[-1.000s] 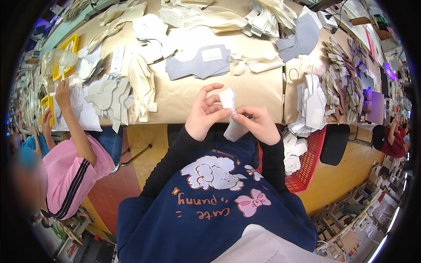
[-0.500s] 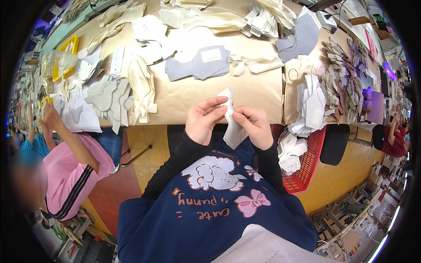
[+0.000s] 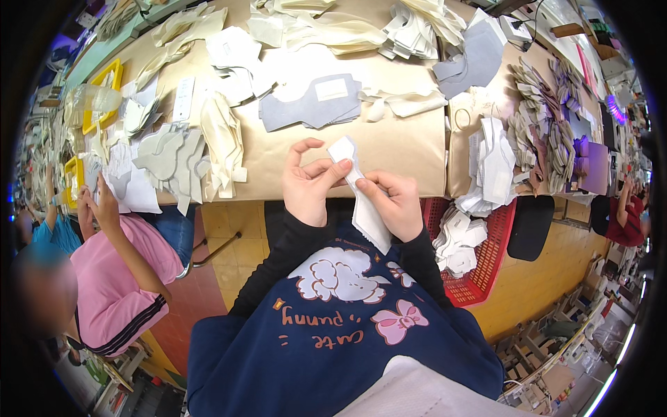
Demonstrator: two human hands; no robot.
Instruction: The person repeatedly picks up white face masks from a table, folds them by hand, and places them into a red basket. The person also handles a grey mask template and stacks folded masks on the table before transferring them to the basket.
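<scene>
Between my hands, just off the table's front edge, is a narrow stack of white cut fabric pieces [image 3: 372, 224], tilted with its upper end to the left. My left hand [image 3: 310, 186] pinches its upper part between thumb and fingers, the index finger lifted and curled. Lower down, my right hand [image 3: 393, 201] has its thumb on the top face, its fingers mostly hidden underneath. Beyond my hands lies a pile of grey cut pieces [image 3: 295, 108] with a white label on top. Cream pieces [image 3: 406, 103] rest to its right.
A red plastic basket [image 3: 495, 257] of white pieces stands right of my lap, beside a black stool [image 3: 531, 229]. More piles cover the brown-papered table [image 3: 410, 149], including white pieces [image 3: 496, 156] at right. At left, a person in pink [image 3: 135, 254] works near yellow trays [image 3: 72, 182].
My left hand has shifted slightly left and its index finger has lifted. The white stack now tilts further left and shows more of its face. The person at left has lowered their hands.
</scene>
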